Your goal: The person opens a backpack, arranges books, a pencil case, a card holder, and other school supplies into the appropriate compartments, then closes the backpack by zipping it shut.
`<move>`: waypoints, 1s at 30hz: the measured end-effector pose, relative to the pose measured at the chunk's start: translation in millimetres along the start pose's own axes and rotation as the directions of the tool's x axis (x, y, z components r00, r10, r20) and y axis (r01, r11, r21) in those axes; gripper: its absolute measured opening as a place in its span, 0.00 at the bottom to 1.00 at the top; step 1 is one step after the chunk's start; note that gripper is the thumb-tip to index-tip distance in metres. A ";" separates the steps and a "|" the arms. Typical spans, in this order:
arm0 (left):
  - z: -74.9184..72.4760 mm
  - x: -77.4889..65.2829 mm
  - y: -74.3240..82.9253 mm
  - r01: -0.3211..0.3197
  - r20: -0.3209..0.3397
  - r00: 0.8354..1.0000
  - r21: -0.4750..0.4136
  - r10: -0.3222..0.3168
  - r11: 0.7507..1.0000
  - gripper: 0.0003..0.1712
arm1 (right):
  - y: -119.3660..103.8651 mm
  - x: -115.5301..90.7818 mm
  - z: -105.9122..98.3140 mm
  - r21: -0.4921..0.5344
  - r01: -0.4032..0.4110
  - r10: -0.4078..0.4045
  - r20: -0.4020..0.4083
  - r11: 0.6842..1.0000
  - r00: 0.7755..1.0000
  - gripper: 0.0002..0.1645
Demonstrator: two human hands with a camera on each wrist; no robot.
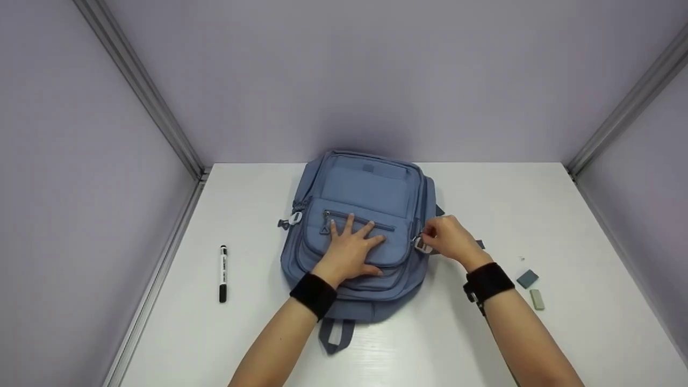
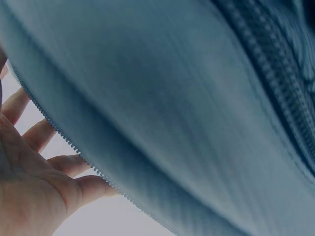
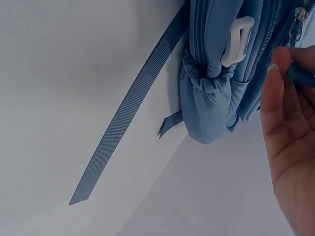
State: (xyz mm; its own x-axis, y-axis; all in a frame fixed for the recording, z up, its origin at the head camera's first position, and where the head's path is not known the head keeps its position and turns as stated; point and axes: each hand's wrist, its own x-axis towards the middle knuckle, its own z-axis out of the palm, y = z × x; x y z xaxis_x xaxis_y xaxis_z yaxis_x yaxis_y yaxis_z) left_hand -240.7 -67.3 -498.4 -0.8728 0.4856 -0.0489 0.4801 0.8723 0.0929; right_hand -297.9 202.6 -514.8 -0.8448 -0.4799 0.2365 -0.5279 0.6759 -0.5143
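A blue backpack lies on the white table, its top handle loop toward the near edge. Spread flat across the front pocket, my left hand presses below a short zipper. At the bag's right side my right hand pinches a blue zipper pull between thumb and finger; the metal slider shows above it. Close to these fingers hangs a white buckle. In the left wrist view, a curved zipper edge hides part of the left fingers.
A black-and-white marker lies on the table at the left. To the right are a dark teal block and a pale green block. A loose strap trails from the bag. Grey-white panels enclose the table's back and sides.
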 end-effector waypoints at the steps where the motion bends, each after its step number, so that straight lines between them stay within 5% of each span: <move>1: 0.1 0.2 0.1 -0.001 -0.001 1.000 -0.002 0.001 1.000 0.48 | 0.9 0.9 -0.1 -0.014 -0.007 0.007 -0.020 1.000 1.000 0.07; 12: 2.9 2.3 0.0 -0.011 -0.003 1.000 -0.020 0.011 1.000 0.49 | 12.4 8.6 3.6 -0.122 -0.098 0.074 -0.188 0.988 0.979 0.08; 24: 2.4 3.0 -1.6 -0.017 0.014 1.000 -0.013 0.018 1.000 0.49 | 3.8 17.3 9.3 -0.191 -0.199 0.157 -0.215 0.961 0.964 0.11; 27: 2.1 2.1 -1.9 -0.018 0.022 1.000 -0.010 0.018 1.000 0.49 | 0.3 15.4 10.2 -0.216 -0.175 0.134 -0.192 0.961 0.972 0.05; 30: 1.9 1.3 -2.0 -0.014 0.023 1.000 -0.017 0.015 1.000 0.49 | -5.5 11.9 9.8 -0.206 -0.053 0.023 -0.144 0.977 0.989 0.13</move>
State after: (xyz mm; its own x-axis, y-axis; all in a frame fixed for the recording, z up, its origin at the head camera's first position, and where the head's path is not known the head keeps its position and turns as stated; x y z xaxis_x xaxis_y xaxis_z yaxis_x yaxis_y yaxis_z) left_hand -242.6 -68.3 -500.6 -0.8634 0.4996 -0.0706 0.4910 0.8642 0.1100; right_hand -304.2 187.7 -517.2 -0.8605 -0.3788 0.3407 -0.4893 0.8009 -0.3453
